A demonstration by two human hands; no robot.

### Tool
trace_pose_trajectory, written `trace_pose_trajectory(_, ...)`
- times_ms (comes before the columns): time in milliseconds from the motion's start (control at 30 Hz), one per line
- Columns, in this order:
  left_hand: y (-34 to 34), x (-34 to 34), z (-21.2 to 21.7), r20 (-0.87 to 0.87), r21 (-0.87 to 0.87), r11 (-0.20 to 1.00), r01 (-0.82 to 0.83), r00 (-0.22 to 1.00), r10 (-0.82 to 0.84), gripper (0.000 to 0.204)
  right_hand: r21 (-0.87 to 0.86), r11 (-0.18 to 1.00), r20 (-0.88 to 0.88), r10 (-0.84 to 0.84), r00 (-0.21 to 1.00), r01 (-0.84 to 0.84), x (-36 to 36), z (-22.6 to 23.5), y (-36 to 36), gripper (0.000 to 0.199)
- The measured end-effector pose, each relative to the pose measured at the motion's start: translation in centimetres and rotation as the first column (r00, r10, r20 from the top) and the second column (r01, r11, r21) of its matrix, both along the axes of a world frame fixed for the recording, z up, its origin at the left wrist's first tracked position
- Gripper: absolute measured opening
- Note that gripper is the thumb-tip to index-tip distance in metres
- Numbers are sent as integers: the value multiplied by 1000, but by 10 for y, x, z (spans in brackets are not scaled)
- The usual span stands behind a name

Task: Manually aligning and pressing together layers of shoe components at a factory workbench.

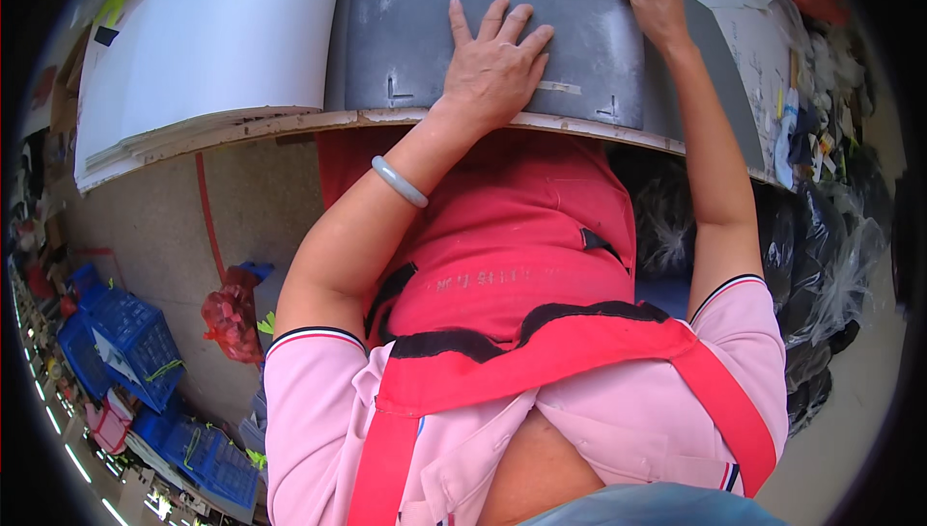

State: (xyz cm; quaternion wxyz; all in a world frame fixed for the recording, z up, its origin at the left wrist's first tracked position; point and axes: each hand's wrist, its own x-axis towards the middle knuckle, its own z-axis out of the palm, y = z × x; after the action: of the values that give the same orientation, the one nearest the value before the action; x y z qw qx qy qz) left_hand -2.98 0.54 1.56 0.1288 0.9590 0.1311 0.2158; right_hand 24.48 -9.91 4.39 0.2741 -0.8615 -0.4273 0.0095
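My left hand (492,68) lies flat, fingers spread, on a dark grey board (406,24) on the worktable. Nothing is held in it. At the board's far right corner, my right hand (655,7) has thumb and fingers pinched together. A small pale bit shows at those fingertips, too small to name, beside a corner mark. Similar L-shaped corner marks show near the board's front left and front right. Just right of my left wrist, a short pale strip (558,88) lies on the board near its front edge.
A thick stack of large white sheets (212,34) is left of the board. The table's worn front edge (386,119) runs close to my apron. Blue crates (135,343) and a red bag (232,318) stand on the floor at left; black plastic bags (821,246) crowd the right.
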Motion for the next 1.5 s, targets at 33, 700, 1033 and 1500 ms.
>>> trace_pose_trajectory(33,0,1,0,8,-3,1000,3,1000,-3,34,2,999,36,47,998,-47,4,0,3,23)
trace_pose_trajectory(700,0,3,-2,35,-5,1000,-4,999,4,34,-146,975,51,-160,986,166,17,5,22,18)
trace_pose_trajectory(1033,-1,5,-5,40,35,999,-28,999,26,34,4,1000,-398,3,917,-1,-21,30,69,16)
trace_pose_trajectory(1500,-1,3,-3,59,-74,997,12,998,-8,32,34,890,45,452,891,-454,-121,1,207,14)
